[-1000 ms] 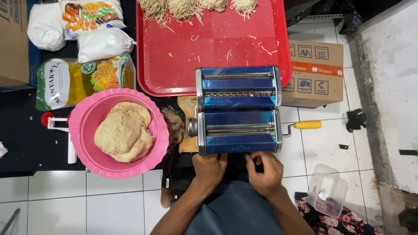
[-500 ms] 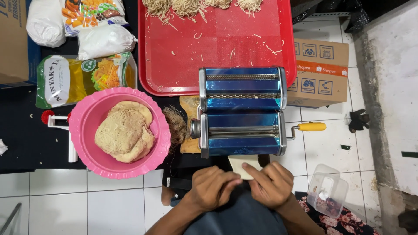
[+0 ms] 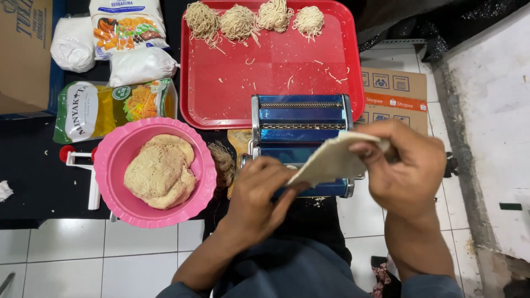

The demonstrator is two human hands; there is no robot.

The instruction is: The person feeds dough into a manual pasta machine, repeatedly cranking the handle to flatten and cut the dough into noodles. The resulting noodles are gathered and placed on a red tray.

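Centre frame: dough sheet (image 3: 331,160) spans both grips, left hand (image 3: 259,198) and right hand (image 3: 408,165) each pinched on an end. Blue pasta roller (image 3: 298,118) partly hidden behind.

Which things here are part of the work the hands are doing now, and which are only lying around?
In use:
- dough sheet, held between left hand and right hand
- blue pasta machine
- pink bowl of dough
- red tray with noodle nests

Lying about:
- cardboard boxes
- oil pouch
- white bags
- clear container, lower right, barely visible
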